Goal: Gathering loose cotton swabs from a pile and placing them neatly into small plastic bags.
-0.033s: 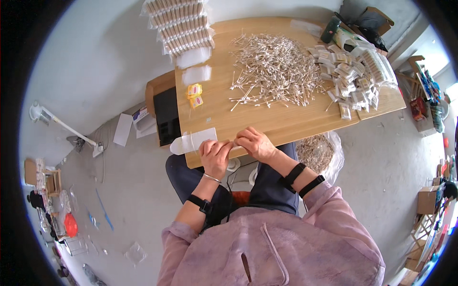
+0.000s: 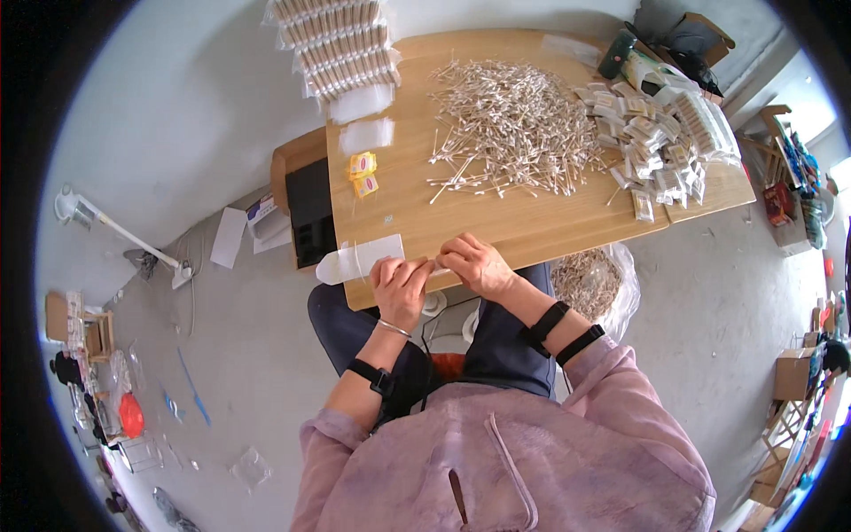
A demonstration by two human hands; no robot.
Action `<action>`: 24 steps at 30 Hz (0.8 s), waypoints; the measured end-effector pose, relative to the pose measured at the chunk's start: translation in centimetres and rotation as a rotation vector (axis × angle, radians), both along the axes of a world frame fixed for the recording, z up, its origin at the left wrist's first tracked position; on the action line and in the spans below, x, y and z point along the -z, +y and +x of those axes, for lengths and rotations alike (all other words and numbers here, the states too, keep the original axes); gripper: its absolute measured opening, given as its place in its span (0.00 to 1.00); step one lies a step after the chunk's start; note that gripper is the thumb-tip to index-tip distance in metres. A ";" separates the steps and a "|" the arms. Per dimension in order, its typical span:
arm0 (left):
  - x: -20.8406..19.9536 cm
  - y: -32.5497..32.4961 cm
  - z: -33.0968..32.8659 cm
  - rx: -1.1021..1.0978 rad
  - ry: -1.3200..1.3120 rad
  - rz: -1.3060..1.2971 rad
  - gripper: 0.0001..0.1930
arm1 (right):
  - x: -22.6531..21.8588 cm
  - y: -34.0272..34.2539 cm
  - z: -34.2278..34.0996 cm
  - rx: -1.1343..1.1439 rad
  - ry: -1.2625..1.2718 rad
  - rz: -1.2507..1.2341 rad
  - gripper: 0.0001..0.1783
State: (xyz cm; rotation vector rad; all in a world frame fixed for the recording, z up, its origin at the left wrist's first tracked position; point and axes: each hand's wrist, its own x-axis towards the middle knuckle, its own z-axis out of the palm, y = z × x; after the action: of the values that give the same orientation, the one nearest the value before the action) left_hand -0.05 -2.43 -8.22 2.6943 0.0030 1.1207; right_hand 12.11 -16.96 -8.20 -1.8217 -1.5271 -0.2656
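At the front edge of the wooden table, my left hand and my right hand meet with bent, pinching fingers. Between them shows part of a small whitish thing; the fingers cover most of it, and its kind is unclear. Beside my left hand lies a white strip with a rounded end, reaching past the table edge. A big loose heap of cotton swabs spreads over the table beyond my hands. Small yellow cards lie farther off to the left.
Many small clear packets pile up at the right, by a dark bottle. Filled bags of swabs are stacked at the far left, near clear empty bags. A bag of swabs stands below the table, right of my legs.
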 end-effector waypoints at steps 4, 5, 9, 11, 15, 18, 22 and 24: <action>0.1 0.1 -0.1 -0.006 0.024 0.016 0.12 | -0.2 -0.1 0.1 0.014 -0.107 0.006 0.14; 0.1 0.1 -0.1 -0.013 0.028 0.018 0.12 | -0.1 0.0 0.3 0.027 -0.113 0.011 0.14; 0.2 0.1 -0.5 -0.019 0.061 0.041 0.12 | 0.3 -0.2 0.0 0.035 -0.058 0.011 0.14; 0.2 0.2 -0.4 -0.055 0.072 0.069 0.13 | 0.4 0.1 0.1 0.043 -0.090 0.002 0.14; 0.6 0.1 -0.3 -0.087 0.048 0.047 0.14 | 0.3 0.4 0.0 0.072 -0.190 -0.004 0.13; 0.5 -0.1 -0.4 -0.067 0.025 0.025 0.12 | 0.0 0.1 -0.2 0.056 -0.249 0.000 0.15; 0.5 -0.2 -0.7 -0.049 0.045 -0.003 0.13 | 0.0 -0.2 -0.4 0.031 -0.271 -0.005 0.15; 0.4 -0.3 -0.8 -0.043 0.065 -0.051 0.13 | -0.1 0.0 -0.3 0.047 -0.189 -0.018 0.13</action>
State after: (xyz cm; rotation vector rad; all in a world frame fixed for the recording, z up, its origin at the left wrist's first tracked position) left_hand -0.82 -2.74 -8.64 2.6967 0.0993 1.0296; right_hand 11.81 -16.92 -8.06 -1.8926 -1.6191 -0.4593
